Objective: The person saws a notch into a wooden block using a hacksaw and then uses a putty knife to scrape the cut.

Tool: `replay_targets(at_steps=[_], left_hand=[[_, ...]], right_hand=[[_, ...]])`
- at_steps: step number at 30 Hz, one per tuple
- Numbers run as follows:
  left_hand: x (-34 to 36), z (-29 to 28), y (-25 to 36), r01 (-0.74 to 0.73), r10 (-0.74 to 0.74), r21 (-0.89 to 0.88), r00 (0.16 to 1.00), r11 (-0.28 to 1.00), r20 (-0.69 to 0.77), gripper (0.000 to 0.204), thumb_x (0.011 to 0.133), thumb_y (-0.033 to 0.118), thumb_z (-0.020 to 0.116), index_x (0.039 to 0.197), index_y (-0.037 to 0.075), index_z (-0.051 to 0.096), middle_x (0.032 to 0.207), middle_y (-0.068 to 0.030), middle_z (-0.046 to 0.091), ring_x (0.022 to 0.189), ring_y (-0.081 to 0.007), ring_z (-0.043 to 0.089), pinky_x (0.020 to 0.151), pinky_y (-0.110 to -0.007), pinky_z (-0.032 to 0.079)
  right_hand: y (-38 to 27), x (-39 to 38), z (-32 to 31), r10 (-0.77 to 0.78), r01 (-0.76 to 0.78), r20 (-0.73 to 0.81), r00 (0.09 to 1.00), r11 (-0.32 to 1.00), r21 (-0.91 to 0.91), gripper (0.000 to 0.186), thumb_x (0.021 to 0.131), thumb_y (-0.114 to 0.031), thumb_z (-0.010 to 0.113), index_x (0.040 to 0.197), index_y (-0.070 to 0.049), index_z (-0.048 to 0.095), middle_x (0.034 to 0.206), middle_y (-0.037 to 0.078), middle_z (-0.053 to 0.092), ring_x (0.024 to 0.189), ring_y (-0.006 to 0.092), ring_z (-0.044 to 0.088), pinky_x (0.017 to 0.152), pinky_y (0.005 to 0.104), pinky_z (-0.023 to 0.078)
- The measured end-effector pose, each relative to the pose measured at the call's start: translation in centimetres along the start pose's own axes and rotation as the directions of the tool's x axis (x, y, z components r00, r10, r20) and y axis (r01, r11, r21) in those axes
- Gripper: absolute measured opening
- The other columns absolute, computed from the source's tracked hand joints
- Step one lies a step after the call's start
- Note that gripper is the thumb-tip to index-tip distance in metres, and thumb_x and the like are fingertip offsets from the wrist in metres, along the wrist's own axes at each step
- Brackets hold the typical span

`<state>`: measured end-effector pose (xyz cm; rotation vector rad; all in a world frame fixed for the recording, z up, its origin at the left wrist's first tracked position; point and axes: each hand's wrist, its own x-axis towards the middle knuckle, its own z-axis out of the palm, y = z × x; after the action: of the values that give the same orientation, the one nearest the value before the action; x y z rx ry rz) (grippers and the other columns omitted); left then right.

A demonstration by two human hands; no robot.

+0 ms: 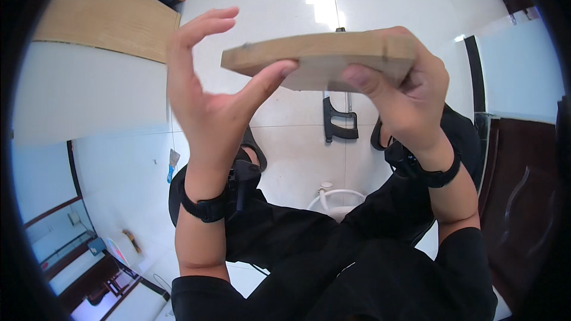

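A thick piece of wooden board [321, 46] is held up in front of me, its pale edge toward me and its greyish face tilted below. My right hand [410, 86] grips its right end, thumb on the near side and fingers behind. At the board's left end my left hand [208, 83] is open, fingers raised and apart. The left thumb overlaps the board's near edge and seems to touch it. Beneath the board, a hacksaw [340, 125] with a black handle lies on the tiled floor, its far part hidden by the wood.
A scraper [172, 164] with a blue handle lies on the floor at left. A wood-topped white panel [89, 89] stands at the upper left. A dark brown panel [523, 196] is at the right. Between my legs shows a white rounded frame [336, 195].
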<state>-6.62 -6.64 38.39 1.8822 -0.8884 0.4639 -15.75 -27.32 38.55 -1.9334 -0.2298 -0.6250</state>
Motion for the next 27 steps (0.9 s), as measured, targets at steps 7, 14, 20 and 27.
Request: replay_targets(at_steps=[7,14,20,27], left_hand=[[-1.7,2.1,3.2,0.041,-0.057,0.109,0.987,0.993,0.149,0.018,0.086,0.020,0.068,0.098,0.007,0.065,0.087,-0.0043,0.066,0.084,-0.0214,0.060,0.096,-0.036,0.038],[-1.9,2.3,3.1,0.361,-0.350,-0.051,0.924,0.931,0.154,0.016,0.088,0.020,0.066,0.090,0.004,0.066,0.075,-0.0081,0.066,0.065,-0.0217,0.060,0.063,-0.030,0.046],[-1.7,2.2,3.4,0.427,-0.422,0.006,0.893,0.904,0.154,0.016,0.087,0.022,0.066,0.088,0.006,0.069,0.071,-0.0079,0.066,0.063,-0.0201,0.063,0.058,-0.026,0.047],[-1.9,2.2,3.4,0.443,-0.444,0.045,0.880,0.895,0.168,0.018,0.088,0.025,0.066,0.089,0.007,0.069,0.069,-0.0041,0.065,0.062,-0.0144,0.059,0.058,-0.024,0.044]], right_hand=[[1.0,-0.4,1.0,-0.051,0.050,0.164,0.985,0.999,0.005,0.024,0.088,-0.022,0.068,0.099,-0.003,0.059,0.077,0.011,0.064,0.067,0.0211,0.064,0.059,0.0262,0.047],[1.1,-0.9,1.4,0.154,-0.215,0.271,0.950,0.953,0.214,0.039,0.101,-0.035,0.035,0.118,-0.004,0.054,0.093,0.015,0.064,0.078,0.0223,0.063,0.073,0.0289,0.048],[0.4,-0.6,1.0,0.262,-0.369,0.380,0.887,0.897,0.243,0.050,0.099,-0.038,0.031,0.133,-0.005,0.048,0.115,0.012,0.058,0.106,0.0185,0.057,0.092,0.0297,0.044],[0.6,-0.6,1.2,0.343,-0.454,0.402,0.849,0.864,0.220,0.051,0.098,-0.039,0.032,0.133,-0.006,0.049,0.116,0.012,0.059,0.104,0.0172,0.058,0.088,0.0283,0.046]])
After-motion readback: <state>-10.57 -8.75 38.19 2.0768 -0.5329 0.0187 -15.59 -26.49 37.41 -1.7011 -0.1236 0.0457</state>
